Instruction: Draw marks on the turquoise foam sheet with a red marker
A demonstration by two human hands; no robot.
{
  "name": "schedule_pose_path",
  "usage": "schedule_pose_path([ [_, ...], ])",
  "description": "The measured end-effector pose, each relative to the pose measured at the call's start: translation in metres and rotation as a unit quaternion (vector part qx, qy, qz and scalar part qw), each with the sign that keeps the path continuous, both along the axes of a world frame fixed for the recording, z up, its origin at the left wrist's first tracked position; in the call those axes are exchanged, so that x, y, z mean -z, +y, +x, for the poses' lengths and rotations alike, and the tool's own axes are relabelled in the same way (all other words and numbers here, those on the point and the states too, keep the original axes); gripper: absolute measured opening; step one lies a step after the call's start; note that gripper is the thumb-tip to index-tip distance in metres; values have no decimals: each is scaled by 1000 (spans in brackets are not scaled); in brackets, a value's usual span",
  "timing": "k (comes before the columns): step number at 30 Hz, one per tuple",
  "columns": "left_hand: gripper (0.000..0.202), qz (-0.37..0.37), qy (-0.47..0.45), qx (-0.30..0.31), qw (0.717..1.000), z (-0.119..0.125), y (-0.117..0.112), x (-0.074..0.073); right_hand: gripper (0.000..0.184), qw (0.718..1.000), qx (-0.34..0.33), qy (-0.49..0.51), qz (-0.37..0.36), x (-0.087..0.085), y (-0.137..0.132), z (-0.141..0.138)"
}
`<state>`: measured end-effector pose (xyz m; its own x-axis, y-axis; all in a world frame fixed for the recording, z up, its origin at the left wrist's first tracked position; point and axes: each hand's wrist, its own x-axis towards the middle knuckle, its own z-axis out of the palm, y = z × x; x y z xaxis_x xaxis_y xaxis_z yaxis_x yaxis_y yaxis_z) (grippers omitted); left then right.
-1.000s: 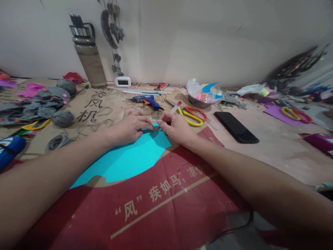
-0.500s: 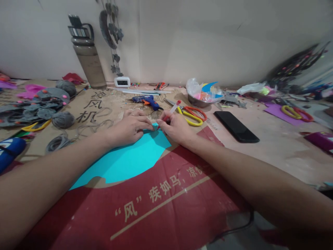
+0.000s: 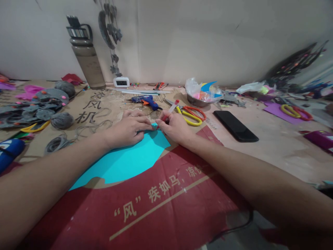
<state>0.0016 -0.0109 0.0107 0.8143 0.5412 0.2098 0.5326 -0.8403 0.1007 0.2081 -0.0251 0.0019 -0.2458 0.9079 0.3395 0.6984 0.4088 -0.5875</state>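
One work spot, unchanged over last sec.: L hand (image 3: 131, 128) flat, pressing bright-cyan cut-paper sheet (image 3: 135, 156) on red-and-brown printed cardboard (image 3: 166, 211); R hand (image 3: 174, 126) grips red-and-clear plastic pen (image 3: 172, 106) (tip nr. sheet's far edge), apparently mid-mark.

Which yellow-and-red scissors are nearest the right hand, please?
The metal-bladed yellow-and-red scissors beside the right hand; the other pair overlaps purple paper, farther right.

The left hand (image 3: 127, 131) partly hides the turquoise paper (image 3: 128, 161) beneath it.
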Motion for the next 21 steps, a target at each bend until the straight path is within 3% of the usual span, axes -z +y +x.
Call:
schedule_pose_path([
  [21, 39, 8, 12, -15, 1000, 1, -2, -1, 18, 1000, 23, 9, -2, 1, 1, 1],
])
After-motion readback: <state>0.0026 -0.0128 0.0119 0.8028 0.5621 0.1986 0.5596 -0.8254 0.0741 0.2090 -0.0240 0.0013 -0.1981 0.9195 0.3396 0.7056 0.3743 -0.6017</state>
